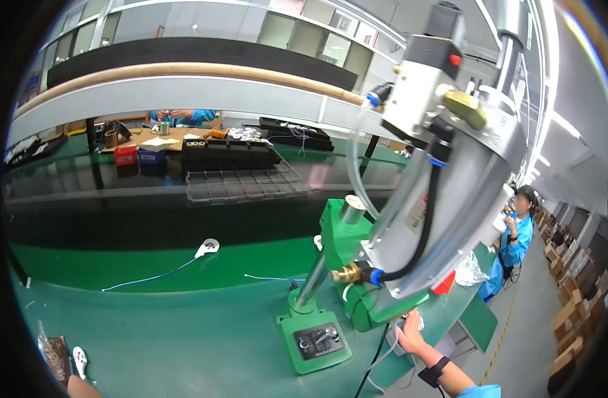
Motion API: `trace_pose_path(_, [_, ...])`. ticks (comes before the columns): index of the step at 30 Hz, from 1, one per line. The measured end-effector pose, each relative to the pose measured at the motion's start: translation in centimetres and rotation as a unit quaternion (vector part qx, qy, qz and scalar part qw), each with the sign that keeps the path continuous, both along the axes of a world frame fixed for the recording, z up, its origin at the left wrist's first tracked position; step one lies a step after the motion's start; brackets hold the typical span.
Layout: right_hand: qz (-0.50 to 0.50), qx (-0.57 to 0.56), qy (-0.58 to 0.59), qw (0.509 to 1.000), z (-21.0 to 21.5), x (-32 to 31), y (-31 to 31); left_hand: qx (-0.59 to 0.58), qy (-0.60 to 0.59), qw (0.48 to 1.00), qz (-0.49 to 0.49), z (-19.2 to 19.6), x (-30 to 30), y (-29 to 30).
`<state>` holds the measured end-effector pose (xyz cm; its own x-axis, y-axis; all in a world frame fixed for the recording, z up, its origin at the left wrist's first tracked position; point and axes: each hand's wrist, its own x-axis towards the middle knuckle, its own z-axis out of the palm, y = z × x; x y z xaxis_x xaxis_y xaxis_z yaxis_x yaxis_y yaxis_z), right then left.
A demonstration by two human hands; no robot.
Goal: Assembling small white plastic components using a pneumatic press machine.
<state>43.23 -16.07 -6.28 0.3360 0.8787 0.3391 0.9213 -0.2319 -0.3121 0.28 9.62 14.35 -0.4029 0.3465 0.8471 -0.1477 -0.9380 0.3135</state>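
Note:
A green bench press [314, 338] with a silver air cylinder [420, 219] stands on the green table, right of centre. Just beyond its right side is my right hand [410, 333], fingers stretched upward, partly behind the press head. Small white pieces [421, 323] lie against its fingers; whether any is held is unclear. Only a sliver of my left hand [83, 387] shows at the lower left edge, its fingers out of sight. It is nearest to a white plastic part with a round head [79, 360], beside a clear bag of brown bits [55, 357].
On the dark green belt lies a white part with a blue cord [208, 247]. Hoses and a black cable [381, 351] hang below the press. Across the line are a wire rack [244, 184], black trays [228, 156] and a co-worker's hands [174, 115]. Another person [516, 239] stands right, near stacked cartons [573, 312].

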Motion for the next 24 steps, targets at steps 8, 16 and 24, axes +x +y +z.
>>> trace_pose_path(8, [-0.027, -0.205, -0.023, 0.978, -7.8, 6.1, -3.7, -0.028, -0.025, 0.999, 0.025, -2.9, -0.3, 3.6])
trace_pose_path(16, [-0.028, -0.192, -0.003, 0.981, -5.3, 4.3, -3.2, -0.028, -0.015, 0.993, 0.109, -3.5, -4.6, 4.8])
trace_pose_path(24, [-0.049, -0.142, 0.05, 0.987, -4.3, 2.5, -2.8, -0.315, 0.571, 0.752, 0.099, -16.5, 2.4, 14.7])
